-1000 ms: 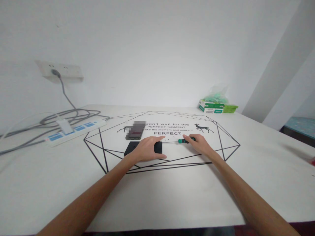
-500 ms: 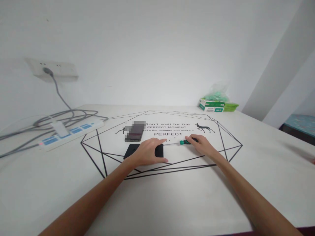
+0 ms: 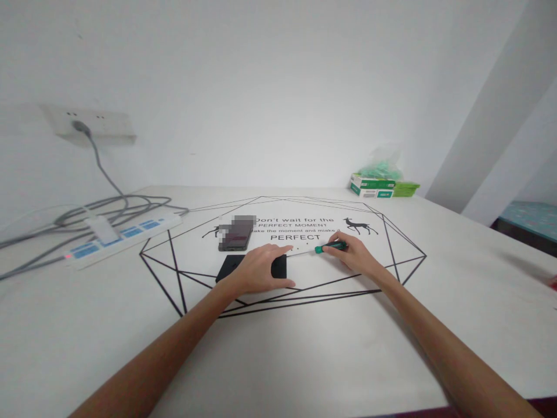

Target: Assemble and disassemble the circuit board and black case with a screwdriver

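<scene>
There it was, right at the centre of the frame: your left hand [image 3: 259, 270] lay across the flat, black, rectangular box [image 3: 279, 267], thumb and forefinger spread wide around its right end, thumb on the near side, forefinger on the far side. You had the box held between them, flat on the white table printed with black lines [image 3: 296, 354]; your other left fingers were too hidden to tell.

And just right of centre, your right hand [image 3: 354, 254] had its fingers closed narrowly on the green-and-black handle of a slim screwdriver with a thin metal shaft [image 3: 320, 249]. That shaft pointed left, at the box's right end, nearly level with the table; whether its tip touched, you couldn't tell from this view.

Between your hands, a little farther back, small dark specks [image 3: 307, 243] dotted the white surface, too tiny to make out. Just behind the box, left of centre, lay a dark rectangular phone [image 3: 239, 239], partly pixelated, beside the printed lettering.

Out at the left of the frame, a long white power strip with blue sockets [image 3: 141, 227] sat by looped grey cable; at the upper right of the tabletop, green-and-white cardboard boxes [image 3: 374, 184] bore a clear plastic bag with green contents [image 3: 382, 168].
</scene>
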`<state>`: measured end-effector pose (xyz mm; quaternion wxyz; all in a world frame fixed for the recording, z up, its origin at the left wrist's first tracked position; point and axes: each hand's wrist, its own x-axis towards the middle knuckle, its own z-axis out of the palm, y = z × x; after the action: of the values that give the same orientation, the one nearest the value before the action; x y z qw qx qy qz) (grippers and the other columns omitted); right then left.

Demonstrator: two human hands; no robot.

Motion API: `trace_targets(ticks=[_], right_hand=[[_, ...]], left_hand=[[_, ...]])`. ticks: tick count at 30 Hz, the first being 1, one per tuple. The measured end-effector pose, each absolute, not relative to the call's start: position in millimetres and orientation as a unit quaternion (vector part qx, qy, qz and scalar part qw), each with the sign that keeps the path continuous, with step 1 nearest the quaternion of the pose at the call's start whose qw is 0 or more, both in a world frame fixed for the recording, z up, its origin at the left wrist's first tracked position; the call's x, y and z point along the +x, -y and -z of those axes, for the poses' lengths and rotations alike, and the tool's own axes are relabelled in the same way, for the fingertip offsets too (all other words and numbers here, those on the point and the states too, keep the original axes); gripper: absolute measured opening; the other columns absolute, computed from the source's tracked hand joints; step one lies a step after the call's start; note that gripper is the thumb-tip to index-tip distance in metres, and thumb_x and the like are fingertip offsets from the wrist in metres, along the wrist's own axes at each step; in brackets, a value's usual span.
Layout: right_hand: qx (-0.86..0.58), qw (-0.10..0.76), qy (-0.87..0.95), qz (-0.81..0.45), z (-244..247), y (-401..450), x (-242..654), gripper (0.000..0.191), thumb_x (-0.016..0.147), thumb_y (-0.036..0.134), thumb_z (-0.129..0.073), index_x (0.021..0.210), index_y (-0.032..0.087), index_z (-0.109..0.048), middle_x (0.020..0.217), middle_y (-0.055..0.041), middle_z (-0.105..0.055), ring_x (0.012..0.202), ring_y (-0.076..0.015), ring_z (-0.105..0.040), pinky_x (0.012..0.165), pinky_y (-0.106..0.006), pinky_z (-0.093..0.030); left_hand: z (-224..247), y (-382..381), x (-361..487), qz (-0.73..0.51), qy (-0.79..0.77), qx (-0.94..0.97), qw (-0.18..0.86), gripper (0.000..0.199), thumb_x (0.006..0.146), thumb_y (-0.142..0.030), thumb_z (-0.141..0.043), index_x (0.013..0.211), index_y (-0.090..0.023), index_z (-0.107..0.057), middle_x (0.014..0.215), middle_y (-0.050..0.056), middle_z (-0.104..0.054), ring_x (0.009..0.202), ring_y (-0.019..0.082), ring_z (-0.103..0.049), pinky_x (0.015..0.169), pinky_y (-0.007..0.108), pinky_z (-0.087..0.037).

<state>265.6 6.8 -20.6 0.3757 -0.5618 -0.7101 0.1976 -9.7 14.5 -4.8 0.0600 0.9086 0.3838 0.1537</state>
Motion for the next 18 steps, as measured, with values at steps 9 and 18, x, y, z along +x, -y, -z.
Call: trace_targets(ticks=[9, 18], right_hand=[[-0.585, 0.336, 0.716, -0.18, 21, -1, 262, 0.04, 0.085, 0.058, -0.048, 0.089, 0.02, -0.06, 0.062, 0.0015, -0.053, 0.055, -0.0137, -0.042, 0.054, -0.026, -0.032], [-0.551, 0.376, 0.7, -0.253, 26, 6, 266, 0.037, 0.073, 0.05, -0.066, 0.092, 0.021, -0.053, 0.057, 0.0056, -0.049, 0.048, -0.0109, -0.041, 0.046, -0.023, -0.032]], left_hand=[[8, -12, -10, -0.159, -0.377, 0.911, 0.057, 0.079, 0.073, -0.06, -0.066, 0.137, -0.018, -0.047, 0.125, 0.013, -0.06, 0.112, 0.029, -0.055, 0.096, 0.041, -0.043], [9, -13, -10, -0.156, -0.39, 0.906, 0.055, 0.085, 0.071, -0.061, -0.067, 0.141, -0.019, -0.042, 0.13, 0.013, -0.058, 0.116, 0.031, -0.055, 0.099, 0.042, -0.041]])
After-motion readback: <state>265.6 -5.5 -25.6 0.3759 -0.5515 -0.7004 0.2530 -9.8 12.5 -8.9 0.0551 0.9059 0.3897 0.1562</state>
